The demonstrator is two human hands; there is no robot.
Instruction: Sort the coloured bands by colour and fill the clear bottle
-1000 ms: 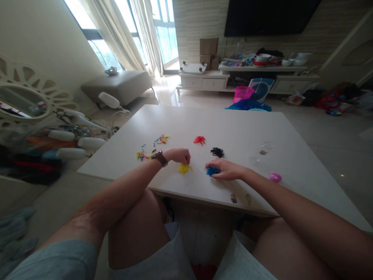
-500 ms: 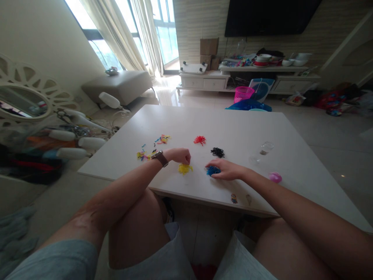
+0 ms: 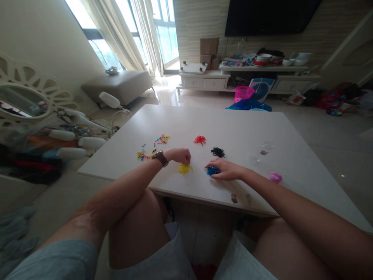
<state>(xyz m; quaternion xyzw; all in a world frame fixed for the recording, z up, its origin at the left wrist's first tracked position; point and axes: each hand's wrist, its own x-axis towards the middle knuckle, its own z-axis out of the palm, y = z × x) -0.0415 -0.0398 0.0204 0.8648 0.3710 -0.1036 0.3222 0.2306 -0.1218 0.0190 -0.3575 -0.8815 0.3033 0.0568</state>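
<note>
My left hand point(image 3: 182, 156), with a watch point(image 3: 160, 158) on its wrist, is closed just above a pile of small yellow pieces point(image 3: 184, 168). What it holds, if anything, is hidden. My right hand point(image 3: 225, 170) curves over a pile of small blue pieces point(image 3: 213, 170), thumb and fingers apart on either side of it. Beyond that hand lies a pile of black pieces point(image 3: 217, 152), and farther back a pile of red ones point(image 3: 199, 140). Mixed-colour pieces point(image 3: 163, 139) lie to the left, with another mixed group point(image 3: 142, 155) partly behind my left wrist.
A clear container point(image 3: 267, 147) and a pink rounded object point(image 3: 275, 177) stand right of my right hand on the white table point(image 3: 175, 120). A small cartoon figure point(image 3: 234, 198) lies by the front edge. A pink basket point(image 3: 243, 94) stands beyond the table.
</note>
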